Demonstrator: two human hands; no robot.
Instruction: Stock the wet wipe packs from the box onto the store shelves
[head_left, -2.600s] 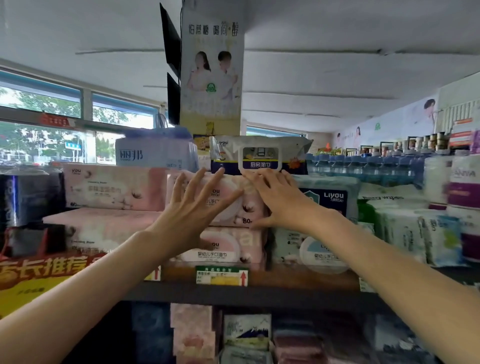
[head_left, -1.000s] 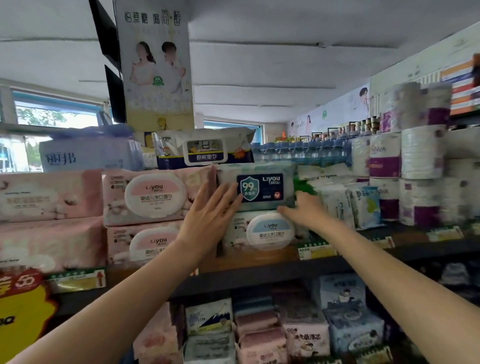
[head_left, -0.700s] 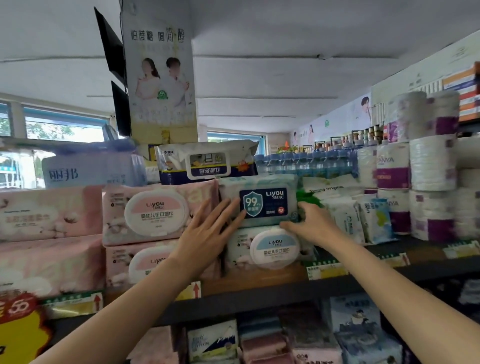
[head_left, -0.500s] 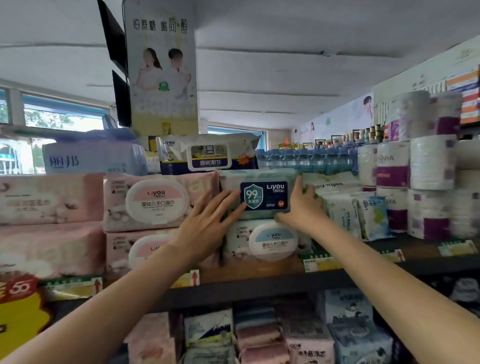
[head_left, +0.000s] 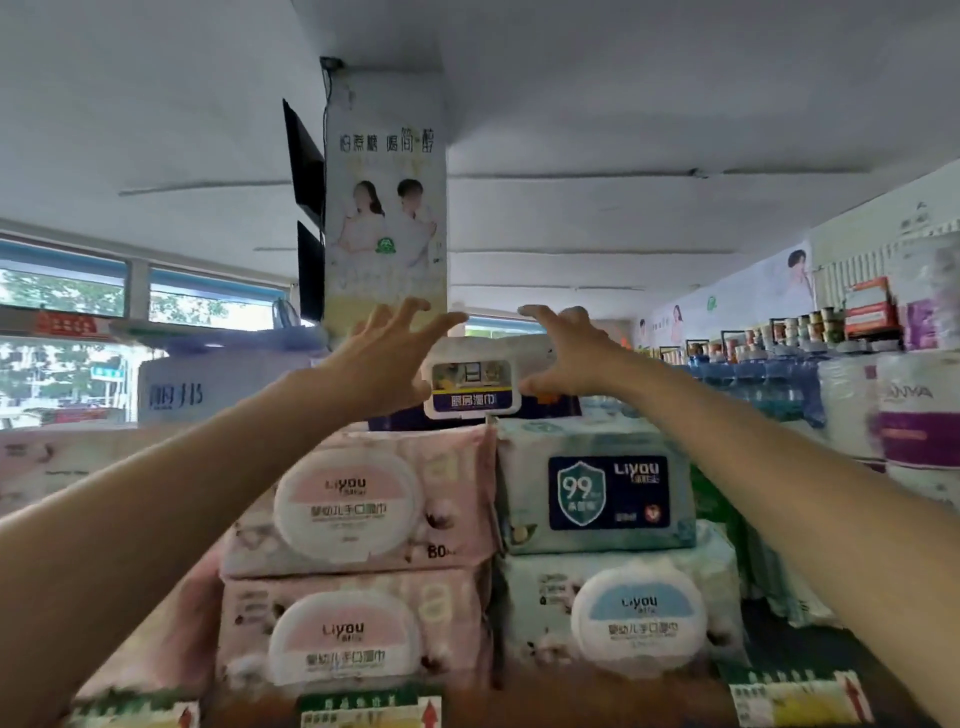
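Note:
A white and navy kitchen wipe pack (head_left: 472, 384) lies on top of the stack. My left hand (head_left: 389, 358) is at its left end and my right hand (head_left: 566, 353) at its right end, both with fingers spread and arched over its top; my right thumb is at the pack's front. Below stand two pink-lidded packs (head_left: 358, 499) on the left. On the right a teal "99" pack (head_left: 602, 493) rests on a blue-lidded pack (head_left: 634, 618). All sit on the shelf (head_left: 519, 706), whose edge carries price tags. No box is in view.
A pillar with a poster (head_left: 384, 208) rises behind the stack. A pale blue tissue package (head_left: 208, 384) lies at the left. Water bottles (head_left: 753, 379) and toilet paper rolls (head_left: 914, 415) fill the right side.
Both hands have risen from the sides of the teal "99" pack to the ends of the top kitchen pack. The view has come closer to the stack.

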